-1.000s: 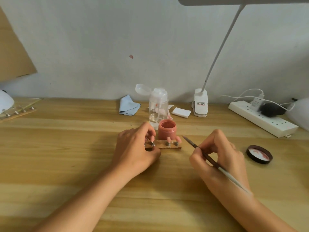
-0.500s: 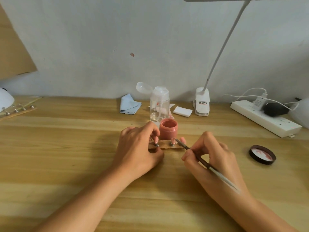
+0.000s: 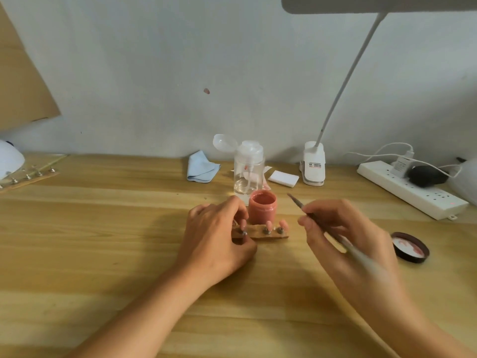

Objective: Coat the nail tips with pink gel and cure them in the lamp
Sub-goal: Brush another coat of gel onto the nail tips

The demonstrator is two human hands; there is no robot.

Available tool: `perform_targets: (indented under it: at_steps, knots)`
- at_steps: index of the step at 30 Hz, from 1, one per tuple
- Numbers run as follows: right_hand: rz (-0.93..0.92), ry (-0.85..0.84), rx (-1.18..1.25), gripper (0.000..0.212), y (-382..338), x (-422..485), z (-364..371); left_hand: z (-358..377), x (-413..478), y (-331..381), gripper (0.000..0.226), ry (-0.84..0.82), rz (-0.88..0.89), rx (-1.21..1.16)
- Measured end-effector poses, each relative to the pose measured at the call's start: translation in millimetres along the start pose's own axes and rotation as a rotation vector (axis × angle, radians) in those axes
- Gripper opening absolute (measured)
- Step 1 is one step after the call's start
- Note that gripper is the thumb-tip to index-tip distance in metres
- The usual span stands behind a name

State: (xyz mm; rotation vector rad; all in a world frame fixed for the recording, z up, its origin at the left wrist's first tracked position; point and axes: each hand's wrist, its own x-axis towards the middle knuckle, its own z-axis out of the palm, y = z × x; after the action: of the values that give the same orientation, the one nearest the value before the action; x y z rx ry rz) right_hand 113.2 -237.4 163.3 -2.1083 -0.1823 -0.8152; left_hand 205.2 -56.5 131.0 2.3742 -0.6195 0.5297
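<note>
- Head view: left hand [image 3: 216, 236] pinches the wooden holder [image 3: 268, 235] of nail tips [image 3: 268, 224] on the counter [image 3: 103, 228]. Right hand [image 3: 343, 236] grips the brush [image 3: 296, 202] beside the open gel jar [image 3: 262, 206].
- Coating seems under way; the next move likely needs a dip in the gel.

My arms, head view. Left hand [image 3: 216, 244] and right hand [image 3: 346, 244]: both bare, uncovered from fingertips to wrists. Left forearm [image 3: 154, 306] and right forearm [image 3: 413, 319]: bare down to the frame's lower edge. My right hand and right forearm are blurred; finer detail there cannot be told.
</note>
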Motion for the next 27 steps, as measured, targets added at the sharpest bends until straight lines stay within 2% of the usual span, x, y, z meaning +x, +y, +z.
perform_targets:
  at_steps: [4,7,12,19,21,25,27]
  knots:
    - [0.239,-0.028,0.189,0.01,-1.4,34.6,6.4,1.3,0.6,-1.7,0.028,-0.007,0.003,0.016]
    - [0.318,-0.091,0.097,0.006,1.4,63.1,15.4,1.7,-0.1,-3.5,0.026,-0.009,0.001,0.001]
    - [0.331,-0.189,-0.135,0.01,12.4,82.1,34.4,2.7,0.6,-4.3,0.025,-0.023,0.006,0.011]
    - [0.31,-0.219,-0.191,0.013,19.6,84.7,36.8,3.9,0.1,-5.2,0.025,-0.031,0.004,0.005]
    - [0.294,-0.179,-0.116,0.013,16.3,83.4,30.3,3.7,0.4,-5.1,0.025,-0.034,0.003,0.012]
    - [0.266,0.097,0.238,0.014,3.1,50.2,12.7,1.9,0.2,-4.6,0.026,-0.031,-0.002,0.015]
    - [0.222,0.151,0.357,0.014,-0.1,22.7,8.3,1.9,0.2,-3.3,0.027,-0.026,0.002,0.009]
